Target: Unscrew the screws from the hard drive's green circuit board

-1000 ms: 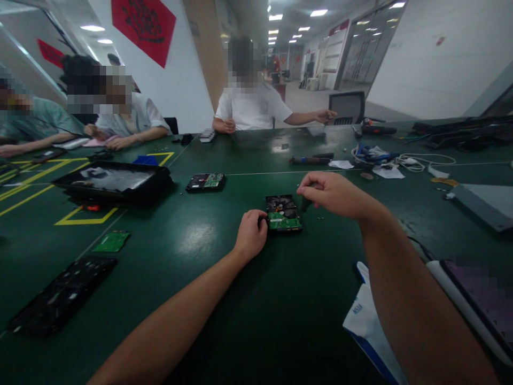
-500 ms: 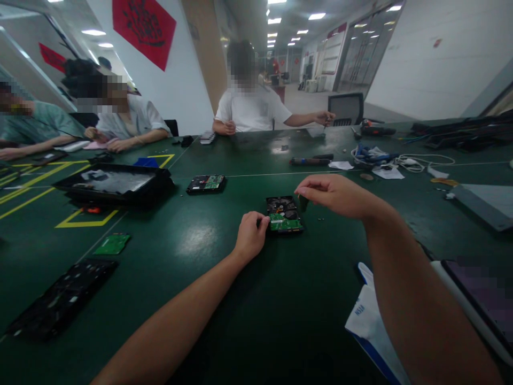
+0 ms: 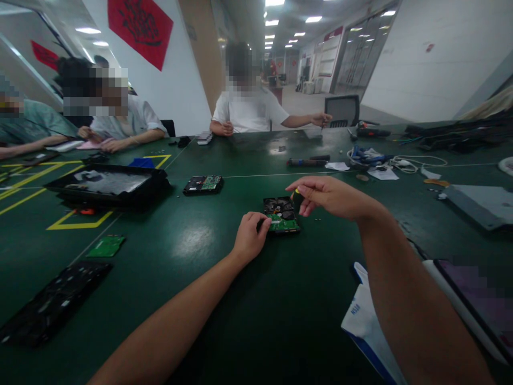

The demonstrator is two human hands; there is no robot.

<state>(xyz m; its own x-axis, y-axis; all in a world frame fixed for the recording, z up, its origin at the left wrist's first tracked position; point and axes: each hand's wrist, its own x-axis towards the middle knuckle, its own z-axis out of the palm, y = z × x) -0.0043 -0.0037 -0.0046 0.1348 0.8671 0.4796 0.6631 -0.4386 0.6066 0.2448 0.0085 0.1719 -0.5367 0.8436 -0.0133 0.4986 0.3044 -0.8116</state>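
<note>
A hard drive (image 3: 281, 208) lies on the green table, its green circuit board facing up along the near side. My left hand (image 3: 251, 235) is closed at its left edge, thumb and fingers pinching that side. Over the drive's right edge is my right hand (image 3: 320, 197), fingers curled round the short dark handle of a screwdriver (image 3: 297, 201) with a yellow top. The screwdriver points down; its tip is hidden from view. A few tiny screws (image 3: 317, 219) lie just right of the drive.
Another hard drive (image 3: 203, 184) and a black tray (image 3: 108, 184) stand further left. A loose green circuit board (image 3: 106, 246) and a black panel (image 3: 56, 302) lie at near left. A white-and-blue packet (image 3: 366, 315) is near my right forearm. Across the table sits a person (image 3: 250, 109).
My right hand has shifted slightly, its fingers now opened more around the screwdriver handle, whose yellow top shows. My left hand stays at the drive. The view has tilted a little.
</note>
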